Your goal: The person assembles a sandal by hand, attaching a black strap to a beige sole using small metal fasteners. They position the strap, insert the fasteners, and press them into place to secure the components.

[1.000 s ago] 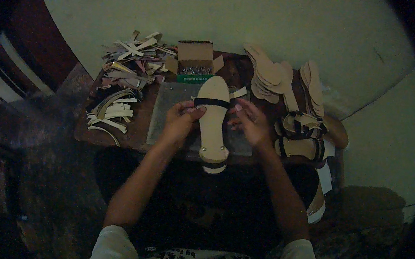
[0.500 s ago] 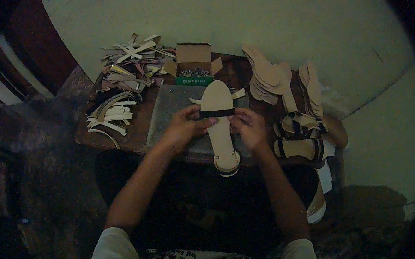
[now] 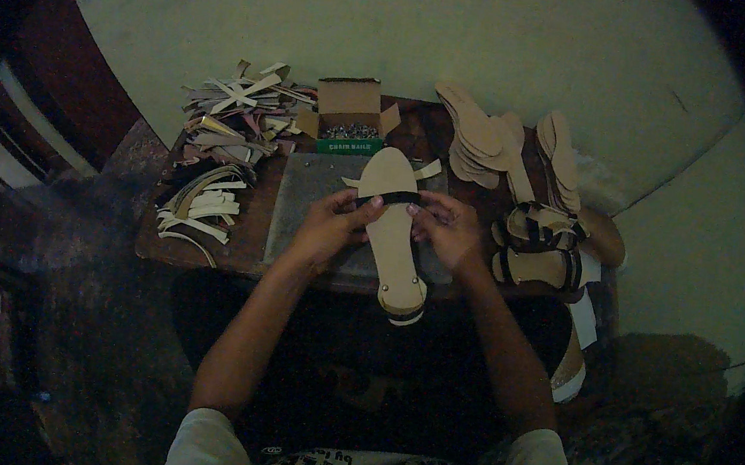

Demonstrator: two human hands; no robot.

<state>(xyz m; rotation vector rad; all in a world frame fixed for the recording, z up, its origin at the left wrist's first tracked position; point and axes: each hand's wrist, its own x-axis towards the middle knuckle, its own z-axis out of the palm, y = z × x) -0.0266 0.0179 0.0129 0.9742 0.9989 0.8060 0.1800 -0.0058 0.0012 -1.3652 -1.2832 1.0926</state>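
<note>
While left hand (image 3: 330,227) and right hand (image 3: 452,234) pinch a sandal (image 3: 393,244), grip closed at black strap (image 3: 398,197), underside hidden

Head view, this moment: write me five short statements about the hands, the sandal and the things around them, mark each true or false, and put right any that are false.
1. The left hand and the right hand both hold the sandal at its dark strap. True.
2. The cardboard box is shut. False: its flaps stand open, and small metal pieces show inside.
3. Two round studs sit near the sandal's end farther from the box. True.
4. The pile of cut strips lies right of the box. False: tan soles lie on that side.
5. A gray slab shows on both sides of the sandal. True.
</note>
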